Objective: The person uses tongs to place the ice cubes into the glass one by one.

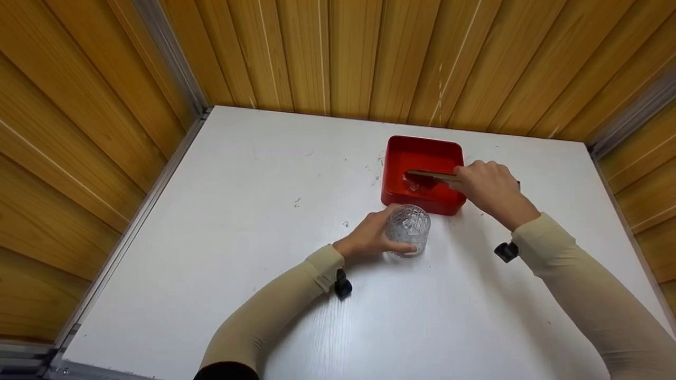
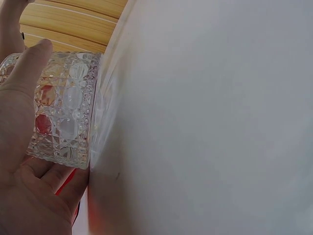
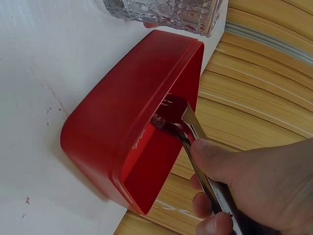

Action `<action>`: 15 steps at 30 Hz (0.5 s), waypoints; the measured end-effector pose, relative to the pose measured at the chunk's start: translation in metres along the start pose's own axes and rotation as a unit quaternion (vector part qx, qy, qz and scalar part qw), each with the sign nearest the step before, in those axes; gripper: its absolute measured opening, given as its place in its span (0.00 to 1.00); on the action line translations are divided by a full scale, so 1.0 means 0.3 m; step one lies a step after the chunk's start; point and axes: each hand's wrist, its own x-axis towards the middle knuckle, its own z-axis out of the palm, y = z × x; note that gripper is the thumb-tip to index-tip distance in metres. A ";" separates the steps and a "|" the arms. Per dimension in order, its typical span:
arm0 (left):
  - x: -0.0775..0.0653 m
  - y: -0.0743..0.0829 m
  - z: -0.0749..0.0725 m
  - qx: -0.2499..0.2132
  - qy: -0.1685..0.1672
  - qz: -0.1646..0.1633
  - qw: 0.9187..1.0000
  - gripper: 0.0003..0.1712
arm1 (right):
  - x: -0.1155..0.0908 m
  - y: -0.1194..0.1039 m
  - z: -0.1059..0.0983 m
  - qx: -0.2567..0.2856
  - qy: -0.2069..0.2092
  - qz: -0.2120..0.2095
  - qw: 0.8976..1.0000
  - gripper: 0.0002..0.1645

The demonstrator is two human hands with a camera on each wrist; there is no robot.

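My left hand holds a clear, faceted glass tumbler standing upright on the table, thumb on the near side and fingers round the far side. In the left wrist view the cut pattern of the tumbler shows between thumb and fingers. My right hand grips metal serving tongs, whose tips dip into an open red square box. Clear pieces, which look like ice cubes, lie in the box by the tips. Whether the tips pinch a piece cannot be told.
Just behind the tumbler, the red box stands on the white table. Small specks or droplets dot the tabletop. Wood-slat walls rise at the back and both sides, with metal frame rails at the corners.
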 end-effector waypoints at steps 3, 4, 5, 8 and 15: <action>0.002 -0.002 -0.001 -0.004 -0.001 0.000 1.000 0.50 | -0.004 0.003 -0.005 0.013 0.001 -0.001 1.000 0.20; 0.002 -0.002 -0.001 -0.005 -0.001 0.001 1.000 0.50 | -0.006 0.004 -0.006 0.016 0.002 -0.001 1.000 0.20; 0.002 -0.002 -0.002 -0.006 0.000 0.002 1.000 0.50 | -0.009 0.006 -0.008 0.019 0.005 -0.002 1.000 0.19; 0.000 -0.001 -0.003 -0.008 0.000 0.003 1.000 0.50 | -0.022 0.013 -0.010 0.024 0.014 -0.004 1.000 0.16; -0.002 -0.003 -0.003 0.000 -0.001 0.013 1.000 0.48 | -0.066 0.045 -0.009 0.022 0.068 -0.007 0.997 0.08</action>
